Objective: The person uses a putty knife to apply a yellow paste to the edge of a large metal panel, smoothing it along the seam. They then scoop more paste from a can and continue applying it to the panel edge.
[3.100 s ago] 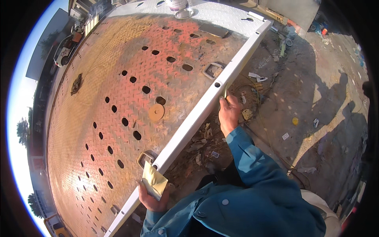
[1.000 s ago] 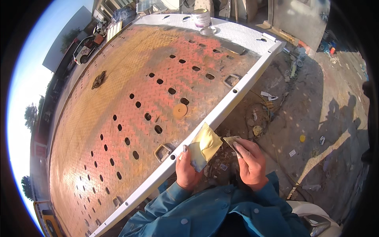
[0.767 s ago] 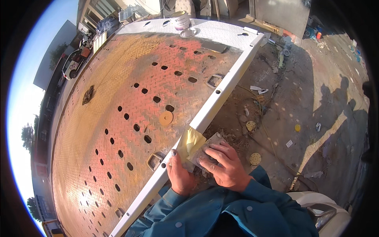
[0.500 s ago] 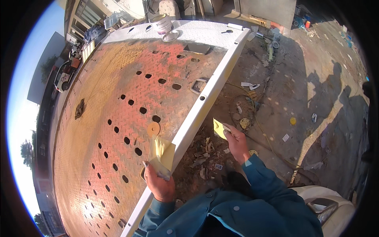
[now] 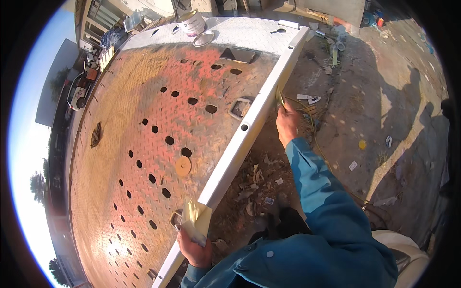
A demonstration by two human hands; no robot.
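Observation:
A flat pale-yellow board [image 5: 203, 232] with a smear of yellow putty on top is gripped in my left hand [image 5: 194, 250], just above the near end of the white edge rail [image 5: 229, 150]. My right hand [image 5: 288, 124] is stretched out farther along the rail, closed round a thin scraper [image 5: 280, 98] coated in yellow. The scraper is seen nearly edge-on at the rail's outer right side; whether it touches cannot be made out. Left of the rail spreads a rusty red and orange tread-plate deck [image 5: 108, 158] with rows of oval holes.
On the deck lie a tan disc [image 5: 183, 166] and a dark rag-like lump [image 5: 96, 135]. A white can [image 5: 192, 25] with its round lid [image 5: 203, 39] stands at the far end. Metal loops [image 5: 240, 108] sit beside the rail. Litter and a hose cover the ground at right.
My right hand has reached forward with the scraper, from near my body to the rail's outer side. My left hand with the board has shifted slightly down in view.

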